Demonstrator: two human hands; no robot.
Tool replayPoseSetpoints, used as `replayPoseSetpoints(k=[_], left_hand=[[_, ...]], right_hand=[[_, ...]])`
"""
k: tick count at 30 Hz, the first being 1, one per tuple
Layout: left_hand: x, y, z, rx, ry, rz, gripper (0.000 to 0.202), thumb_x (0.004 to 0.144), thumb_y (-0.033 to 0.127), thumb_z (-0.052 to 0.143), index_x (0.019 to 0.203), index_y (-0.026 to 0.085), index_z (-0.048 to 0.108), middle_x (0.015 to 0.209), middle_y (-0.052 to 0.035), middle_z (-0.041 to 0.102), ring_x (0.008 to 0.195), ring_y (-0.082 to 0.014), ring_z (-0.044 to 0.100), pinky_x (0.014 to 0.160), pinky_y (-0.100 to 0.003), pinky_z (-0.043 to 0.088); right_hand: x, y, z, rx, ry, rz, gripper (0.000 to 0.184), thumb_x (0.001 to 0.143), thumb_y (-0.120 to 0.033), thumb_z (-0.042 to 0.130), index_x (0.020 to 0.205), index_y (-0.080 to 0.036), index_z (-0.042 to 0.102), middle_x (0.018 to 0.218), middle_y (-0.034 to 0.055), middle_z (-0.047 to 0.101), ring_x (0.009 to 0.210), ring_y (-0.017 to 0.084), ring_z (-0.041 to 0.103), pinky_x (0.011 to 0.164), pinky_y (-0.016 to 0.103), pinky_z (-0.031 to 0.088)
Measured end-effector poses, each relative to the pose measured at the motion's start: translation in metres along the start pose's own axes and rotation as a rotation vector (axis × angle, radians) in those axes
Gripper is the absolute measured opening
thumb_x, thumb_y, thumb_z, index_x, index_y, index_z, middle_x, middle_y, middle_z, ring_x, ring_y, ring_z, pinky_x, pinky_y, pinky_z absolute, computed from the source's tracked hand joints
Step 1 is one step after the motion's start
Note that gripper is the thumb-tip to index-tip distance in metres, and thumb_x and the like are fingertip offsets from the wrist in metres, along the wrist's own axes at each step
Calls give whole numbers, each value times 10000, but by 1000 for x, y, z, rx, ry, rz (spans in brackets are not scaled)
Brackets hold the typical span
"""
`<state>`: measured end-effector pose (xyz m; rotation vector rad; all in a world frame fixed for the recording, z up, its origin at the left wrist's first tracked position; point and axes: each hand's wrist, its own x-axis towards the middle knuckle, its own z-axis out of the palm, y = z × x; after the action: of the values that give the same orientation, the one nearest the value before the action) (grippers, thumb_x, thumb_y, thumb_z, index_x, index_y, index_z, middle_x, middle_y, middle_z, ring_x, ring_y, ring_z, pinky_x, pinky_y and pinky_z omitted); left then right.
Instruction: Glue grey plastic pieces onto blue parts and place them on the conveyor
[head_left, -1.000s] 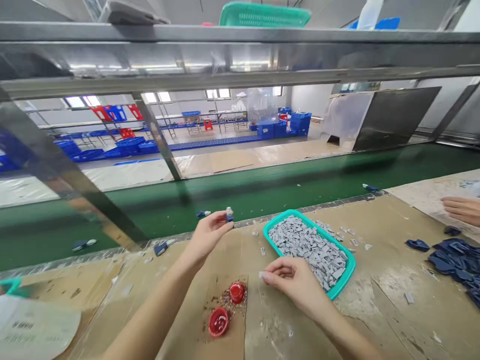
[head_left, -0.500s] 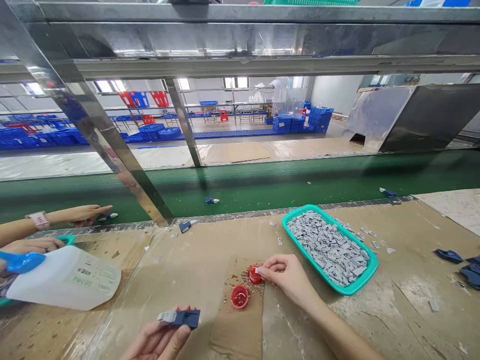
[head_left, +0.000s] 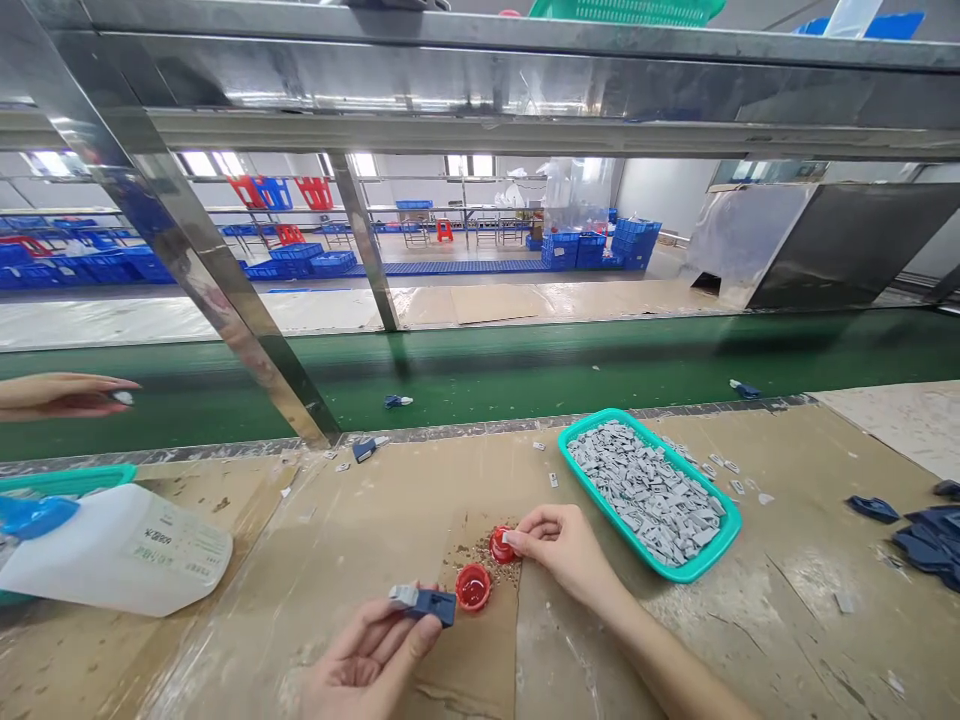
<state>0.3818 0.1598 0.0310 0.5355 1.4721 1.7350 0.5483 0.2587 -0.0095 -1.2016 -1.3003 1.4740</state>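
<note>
My left hand (head_left: 382,645) pinches a dark blue plastic part with a light grey end (head_left: 426,603), just left of a red bottle cap holding liquid (head_left: 473,588). At the second red cap (head_left: 500,544), my right hand (head_left: 566,550) pinches a small pale grey piece (head_left: 511,538) over the cap's rim. Whether the piece touches the liquid cannot be made out. Both caps sit on a stained cardboard strip (head_left: 487,650) with brown crumbs around them. To the right of my right hand stands a teal basket (head_left: 697,572) full of small grey pieces (head_left: 645,490).
A white jug with a blue cap (head_left: 172,550) lies tilted on another teal basket (head_left: 112,476) at left. A co-worker's hand (head_left: 67,395) is over the green conveyor belt (head_left: 495,375). Dark blue parts (head_left: 930,540) lie at far right. A metal post (head_left: 225,290) rises at left.
My left hand has moved right with the dark blue part, towards the red caps. My right hand stays at its cap. The co-worker's hand has lifted a part from the belt and moved left.
</note>
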Motion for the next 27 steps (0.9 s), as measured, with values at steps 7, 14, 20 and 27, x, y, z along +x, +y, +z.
replayPoseSetpoints(k=[7, 14, 20, 27], left_hand=[[-9, -4, 16, -4, -61, 28, 290, 436, 207, 850, 591, 159, 610, 700, -20, 722, 726, -173, 693, 692, -152, 541], [-15, -5, 26, 32, -130, 52, 228, 493, 203, 826, 638, 151, 658, 785, -81, 733, 806, -233, 687, 741, -238, 556], [-21, -3, 31, 2, -140, 17, 215, 467, 165, 830, 620, 152, 679, 758, -67, 728, 773, -230, 687, 704, -248, 571], [-24, -2, 34, 12, -158, 42, 200, 458, 149, 828, 613, 164, 702, 757, -54, 728, 747, -222, 688, 692, -243, 576]], right_hand=[[-19, -20, -6, 211, -144, 78, 280, 680, -391, 759, 699, -133, 653, 642, 39, 671, 569, 105, 528, 508, 186, 348], [-46, -46, -4, 325, -260, 37, 240, 696, -326, 767, 681, -129, 630, 599, 17, 634, 554, 95, 517, 528, 186, 370], [-46, -47, -3, 326, -286, 31, 247, 644, -318, 802, 683, -129, 648, 625, 18, 647, 590, 114, 558, 567, 195, 409], [-44, -41, -2, 262, -303, 62, 307, 606, -348, 819, 679, -129, 618, 610, 7, 624, 573, 111, 553, 555, 196, 404]])
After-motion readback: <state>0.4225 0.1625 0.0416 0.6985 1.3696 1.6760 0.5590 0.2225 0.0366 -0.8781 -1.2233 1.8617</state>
